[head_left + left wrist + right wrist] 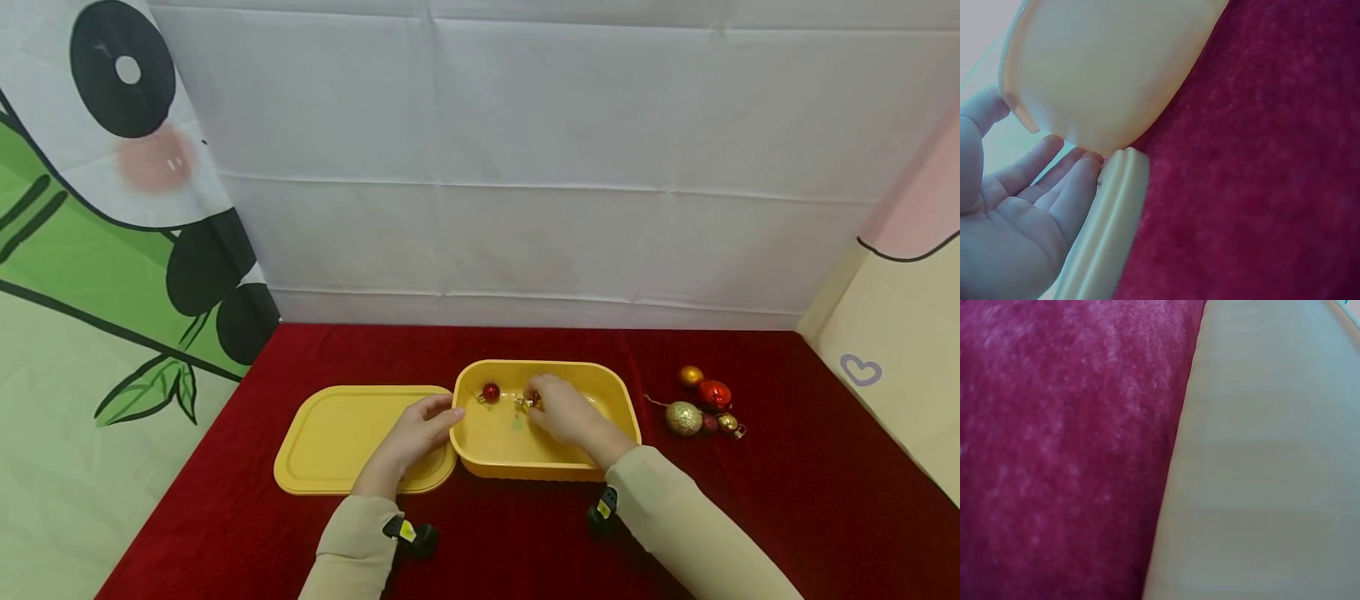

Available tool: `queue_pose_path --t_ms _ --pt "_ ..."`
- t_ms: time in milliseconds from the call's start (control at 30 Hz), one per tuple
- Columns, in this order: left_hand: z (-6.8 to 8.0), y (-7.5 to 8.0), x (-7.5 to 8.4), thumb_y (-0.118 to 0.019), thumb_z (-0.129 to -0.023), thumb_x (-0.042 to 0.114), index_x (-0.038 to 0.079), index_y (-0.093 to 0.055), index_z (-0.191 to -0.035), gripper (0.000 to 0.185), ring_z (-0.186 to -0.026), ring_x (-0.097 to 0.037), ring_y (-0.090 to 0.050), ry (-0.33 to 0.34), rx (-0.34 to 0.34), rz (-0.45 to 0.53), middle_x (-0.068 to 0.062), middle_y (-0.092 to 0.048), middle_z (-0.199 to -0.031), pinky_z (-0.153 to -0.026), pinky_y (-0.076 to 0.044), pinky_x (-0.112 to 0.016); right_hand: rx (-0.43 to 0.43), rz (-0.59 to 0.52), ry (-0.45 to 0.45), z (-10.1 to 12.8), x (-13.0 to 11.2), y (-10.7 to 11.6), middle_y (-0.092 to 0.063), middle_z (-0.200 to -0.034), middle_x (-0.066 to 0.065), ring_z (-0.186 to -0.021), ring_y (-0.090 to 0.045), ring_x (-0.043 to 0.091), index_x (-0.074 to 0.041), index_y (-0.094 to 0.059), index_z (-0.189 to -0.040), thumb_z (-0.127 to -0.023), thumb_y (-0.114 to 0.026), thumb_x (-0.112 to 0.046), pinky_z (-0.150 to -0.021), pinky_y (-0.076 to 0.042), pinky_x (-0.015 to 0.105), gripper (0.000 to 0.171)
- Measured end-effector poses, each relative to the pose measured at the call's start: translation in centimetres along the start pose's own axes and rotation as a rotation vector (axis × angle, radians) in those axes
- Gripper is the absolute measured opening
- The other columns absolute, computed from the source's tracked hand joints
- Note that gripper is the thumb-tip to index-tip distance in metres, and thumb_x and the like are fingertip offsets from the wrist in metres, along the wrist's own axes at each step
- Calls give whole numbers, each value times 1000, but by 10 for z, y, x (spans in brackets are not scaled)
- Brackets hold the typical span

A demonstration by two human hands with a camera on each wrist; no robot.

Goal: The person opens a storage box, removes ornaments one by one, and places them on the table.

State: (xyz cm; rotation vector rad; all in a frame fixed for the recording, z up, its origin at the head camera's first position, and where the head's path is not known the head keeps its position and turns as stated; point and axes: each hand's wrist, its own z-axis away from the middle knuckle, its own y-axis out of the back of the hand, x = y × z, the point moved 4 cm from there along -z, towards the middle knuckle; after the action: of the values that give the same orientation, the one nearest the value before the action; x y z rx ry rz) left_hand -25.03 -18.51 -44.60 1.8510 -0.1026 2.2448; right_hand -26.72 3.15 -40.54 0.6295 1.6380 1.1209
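A small ornament with a gold hanger sits low inside a yellow tub on a red-draped table, pinched at the fingertips of the person's right hand, which reaches over the tub's near wall with fingers curled down onto it. The ornament is mostly hidden by those fingers, so its colour is hard to tell. Just left of it, apart from the hand, a red bauble rests on the tub floor.

The left hand lies with fingers relaxed and nearly straight; the thumb reaches the tub's left rim, and the left wrist view shows the fingertips meeting the tub's outer wall beside the edge of a yellow lid. The lid lies flat, just left of the tub, partly under that hand.

Well to the right of the tub, a cluster of baubles in gold, red and glitter lies on the cloth, touching one another. A white backdrop closes the scene behind, with a panda-print panel at left. The right wrist view shows only the tub's wall and red cloth.
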Motion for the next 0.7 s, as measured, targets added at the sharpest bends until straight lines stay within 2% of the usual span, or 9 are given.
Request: queue_pose_path --t_ms 100,300,433,700 --pt "0 1 0 -62 -92 27 2 -44 -138 56 -120 -29 -55 -1 -4 3 -20 -48 -138 -96 -51 -36 -2 1 -6 0 0 0 -60 -97 8 -93 -57 21 -5 -63 -100 -85 -65 -8 -86 -50 38 15" --pt "0 2 0 -63 -91 28 2 -44 -139 57 -121 -30 -54 -1 -9 2 -20 -48 -137 -97 -51 -37 -19 27 -19 0 0 0 -59 -103 10 -96 -58 23 -1 -66 -109 -81 -69 -8 -90 -51 38 28" --pt "0 3 0 -63 -91 29 2 -44 -139 58 -120 -31 -54 1 -5 -2 -20 -48 -137 -97 -51 -37 -22 18 -23 1 0 1 -57 -96 9 -89 -55 21 -2 -68 -104 -80 -70 -9 -85 -51 37 25" --pt "0 1 -1 -63 -92 27 1 -44 -138 56 -119 -28 -55 4 -1 2 -21 -48 -137 -97 -50 -37 0 -53 -49 5 2 6 -58 -95 4 -89 -57 18 -5 -66 -101 -80 -71 -13 -83 -51 35 23"
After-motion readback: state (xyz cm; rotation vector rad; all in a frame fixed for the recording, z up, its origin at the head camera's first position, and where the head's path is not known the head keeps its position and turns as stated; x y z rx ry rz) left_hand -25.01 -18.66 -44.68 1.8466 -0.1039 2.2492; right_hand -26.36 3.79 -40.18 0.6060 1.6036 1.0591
